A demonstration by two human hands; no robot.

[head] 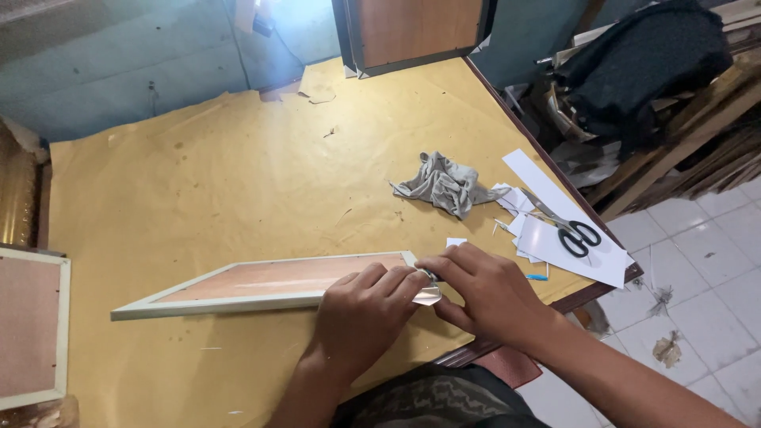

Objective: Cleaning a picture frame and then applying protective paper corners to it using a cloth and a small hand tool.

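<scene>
A picture frame with a pale rim and brown backing lies face down on a table covered in yellow-brown paper. My left hand rests on the frame's near right corner, fingers curled. My right hand meets it at that corner, and between them both pinch a small white folded corner piece. A small dark object shows between the fingertips; what it is cannot be told.
A crumpled grey rag lies beyond the hands. Black-handled scissors rest on white paper sheets by the table's right edge. Another frame lies at the left, one leans at the back. Wood stock and dark cloth stand right.
</scene>
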